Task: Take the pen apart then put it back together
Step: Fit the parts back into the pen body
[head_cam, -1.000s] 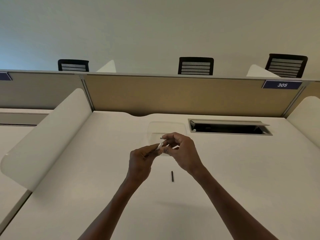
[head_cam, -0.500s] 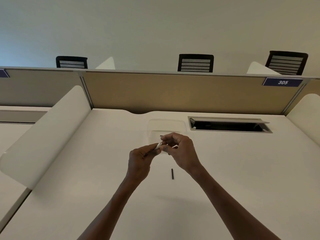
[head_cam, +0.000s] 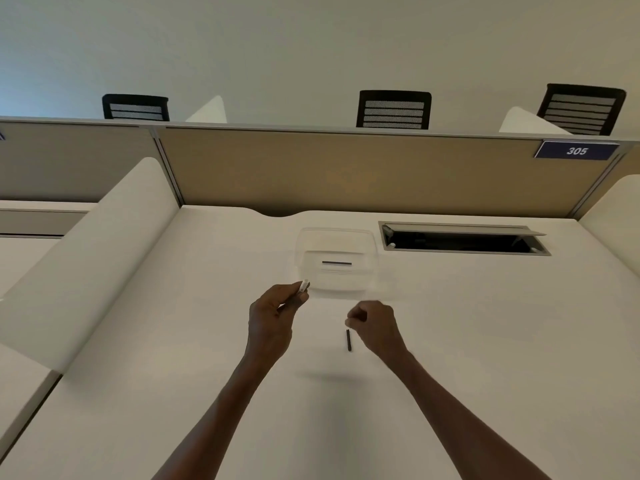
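My left hand (head_cam: 272,318) grips a pen barrel (head_cam: 303,286), whose white end sticks up past the fingertips. My right hand (head_cam: 374,325) hovers to its right, fingers curled shut; whether a small pen part sits inside them is hidden. Just left of the right hand, a short black pen piece (head_cam: 348,340) lies on the white desk (head_cam: 485,341). Behind both hands stands a clear plastic container (head_cam: 370,244) with a thin dark rod (head_cam: 336,263) lying in it.
An open cable hatch (head_cam: 460,241) is set into the desk at the back right. A tan partition (head_cam: 346,171) with a "305" sign (head_cam: 576,150) closes the back. White curved dividers (head_cam: 86,251) flank both sides. Black chairs show beyond.
The hands were joined on the pen; now they have pulled apart. My right hand has dropped down and to the right, beside the black piece, and the left keeps the barrel.
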